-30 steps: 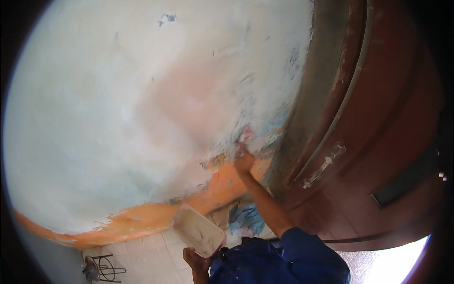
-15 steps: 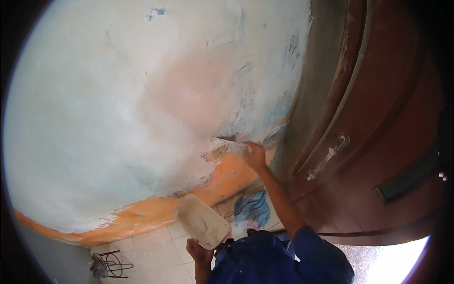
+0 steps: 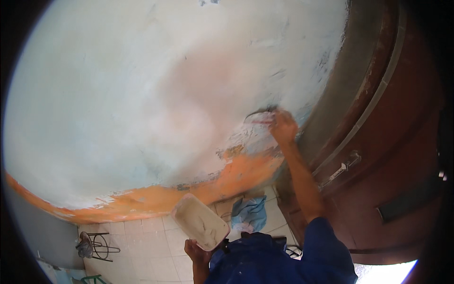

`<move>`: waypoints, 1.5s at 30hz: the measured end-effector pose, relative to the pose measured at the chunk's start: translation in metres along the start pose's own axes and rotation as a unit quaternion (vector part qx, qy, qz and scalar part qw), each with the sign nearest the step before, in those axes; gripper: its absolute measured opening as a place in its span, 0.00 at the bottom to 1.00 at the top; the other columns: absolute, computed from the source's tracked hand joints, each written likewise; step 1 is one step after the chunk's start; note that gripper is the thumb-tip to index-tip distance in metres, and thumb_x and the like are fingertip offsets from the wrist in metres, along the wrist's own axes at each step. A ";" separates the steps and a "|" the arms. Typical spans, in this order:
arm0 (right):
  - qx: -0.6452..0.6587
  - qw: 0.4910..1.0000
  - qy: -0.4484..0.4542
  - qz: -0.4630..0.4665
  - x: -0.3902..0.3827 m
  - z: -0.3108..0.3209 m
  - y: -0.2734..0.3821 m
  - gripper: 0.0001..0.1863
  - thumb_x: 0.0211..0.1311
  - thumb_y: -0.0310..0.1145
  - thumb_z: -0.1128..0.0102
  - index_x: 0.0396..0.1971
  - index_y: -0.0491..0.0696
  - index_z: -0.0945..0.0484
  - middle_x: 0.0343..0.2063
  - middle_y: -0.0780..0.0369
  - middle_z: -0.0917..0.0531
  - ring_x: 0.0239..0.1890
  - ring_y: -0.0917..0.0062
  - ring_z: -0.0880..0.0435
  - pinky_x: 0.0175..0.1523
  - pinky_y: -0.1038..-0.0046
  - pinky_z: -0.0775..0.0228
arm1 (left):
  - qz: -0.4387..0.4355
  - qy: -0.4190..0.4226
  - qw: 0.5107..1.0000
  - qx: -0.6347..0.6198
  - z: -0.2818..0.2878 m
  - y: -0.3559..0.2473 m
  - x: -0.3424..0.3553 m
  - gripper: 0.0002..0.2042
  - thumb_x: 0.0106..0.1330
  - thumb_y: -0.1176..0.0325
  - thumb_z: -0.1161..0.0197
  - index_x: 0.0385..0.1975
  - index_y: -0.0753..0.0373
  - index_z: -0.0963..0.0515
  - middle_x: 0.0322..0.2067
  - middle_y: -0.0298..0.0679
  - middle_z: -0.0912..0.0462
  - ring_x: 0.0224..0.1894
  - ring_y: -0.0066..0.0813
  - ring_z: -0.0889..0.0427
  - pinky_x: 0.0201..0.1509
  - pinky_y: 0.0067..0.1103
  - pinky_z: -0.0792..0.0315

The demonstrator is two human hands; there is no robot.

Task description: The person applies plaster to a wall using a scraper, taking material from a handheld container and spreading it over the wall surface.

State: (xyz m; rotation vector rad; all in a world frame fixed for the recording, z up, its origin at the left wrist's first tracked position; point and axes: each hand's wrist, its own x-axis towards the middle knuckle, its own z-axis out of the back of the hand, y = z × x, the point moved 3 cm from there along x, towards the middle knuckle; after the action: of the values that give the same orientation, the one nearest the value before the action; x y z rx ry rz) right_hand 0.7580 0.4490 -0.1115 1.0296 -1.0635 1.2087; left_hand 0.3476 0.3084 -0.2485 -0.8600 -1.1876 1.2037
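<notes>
My right hand point(image 3: 284, 127) is closed round a putty knife point(image 3: 260, 119), its wide blade lying against the wall point(image 3: 113, 104). The handle is mostly hidden in my fingers. Around the blade the surface is whitish with grey-blue smears, and below it runs a rough-edged band of bare orange paint point(image 3: 194, 193). Down by my waist, my left hand point(image 3: 196, 250) grips the near edge of a rectangular pale plastic tub point(image 3: 189, 229). Inside it lies beige putty point(image 3: 204, 222) with marks across its surface. The tub is tilted.
On the right stands a dark red door point(image 3: 373, 184) with a metal bolt point(image 3: 339, 173), beside a brown frame. A blue plastic bag point(image 3: 249, 214) lies on the tiled floor point(image 3: 142, 241) near the wall. At the lower left is a metal-legged stool point(image 3: 97, 246) with a grey bundle.
My right hand has moved the putty knife up the wall, away from the orange edge. The left hand keeps hold of the tub, and the whole view has shifted slightly.
</notes>
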 end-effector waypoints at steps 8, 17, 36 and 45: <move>0.046 0.983 -0.137 0.117 0.008 0.054 0.027 0.10 0.49 0.26 0.47 0.33 0.42 0.23 0.36 0.58 0.20 0.39 0.65 0.19 0.42 0.66 0.24 | -0.071 0.004 0.993 0.091 0.005 0.005 0.008 0.22 0.43 0.52 0.29 0.30 0.61 0.29 0.22 0.39 0.28 0.23 0.37 0.28 0.24 0.27 0.35; 0.019 0.993 0.085 0.085 -0.129 -0.054 0.017 0.16 0.50 0.23 0.49 0.42 0.42 0.24 0.50 0.54 0.26 0.52 0.59 0.26 0.52 0.65 0.30 | 0.196 0.033 0.907 -0.371 0.009 0.033 0.003 0.25 0.48 0.59 0.46 0.46 0.67 0.33 0.40 0.45 0.28 0.42 0.41 0.27 0.45 0.34 0.33; 0.055 0.967 0.231 0.092 0.086 0.018 -0.014 0.16 0.40 0.24 0.39 0.35 0.48 0.22 0.31 0.58 0.19 0.34 0.65 0.19 0.38 0.66 0.26 | 0.148 0.066 0.953 -0.258 -0.015 -0.005 0.000 0.29 0.45 0.45 0.33 0.38 0.64 0.29 0.25 0.44 0.27 0.24 0.39 0.27 0.24 0.30 0.35; 0.018 0.954 -0.252 0.160 0.255 0.120 0.003 0.09 0.42 0.23 0.37 0.28 0.47 0.20 0.27 0.60 0.18 0.26 0.70 0.19 0.29 0.75 0.26 | 0.023 0.070 0.997 -0.038 -0.014 0.013 -0.003 0.26 0.42 0.49 0.31 0.29 0.66 0.29 0.24 0.38 0.25 0.26 0.34 0.24 0.28 0.29 0.30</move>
State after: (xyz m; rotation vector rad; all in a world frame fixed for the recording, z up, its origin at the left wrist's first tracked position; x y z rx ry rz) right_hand 0.7605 0.3816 0.1621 1.2672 -1.6622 1.2528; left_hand 0.3581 0.3091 -0.2643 -1.0170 -1.1105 1.1228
